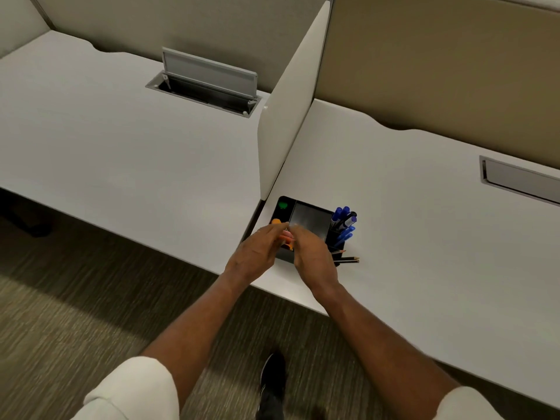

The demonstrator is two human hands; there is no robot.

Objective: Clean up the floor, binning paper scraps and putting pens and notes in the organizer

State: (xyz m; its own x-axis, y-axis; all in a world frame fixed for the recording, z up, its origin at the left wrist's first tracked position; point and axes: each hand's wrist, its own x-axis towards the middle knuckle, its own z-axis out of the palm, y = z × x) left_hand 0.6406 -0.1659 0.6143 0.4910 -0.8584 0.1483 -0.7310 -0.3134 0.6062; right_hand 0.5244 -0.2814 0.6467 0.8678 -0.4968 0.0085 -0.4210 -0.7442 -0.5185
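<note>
A black desk organizer (309, 218) stands on the white desk near its front edge, beside the divider. Blue pens (344, 221) stand in its right compartment, and pencils (347, 259) poke out at its lower right. A green item (283, 205) and an orange item (275, 221) sit in its left slots. Over the organizer's front, my left hand (257, 253) and my right hand (312, 253) meet, pinching small pink and orange notes (287, 237) between their fingertips. Both hands are blurred, so the grip is unclear in detail.
A white divider panel (288, 116) splits the two desks (424, 222). An open cable flap (209, 83) is set in the left desk, a closed one (521, 180) in the right. Striped carpet (75, 298) lies below, with my black shoe (272, 380) on it.
</note>
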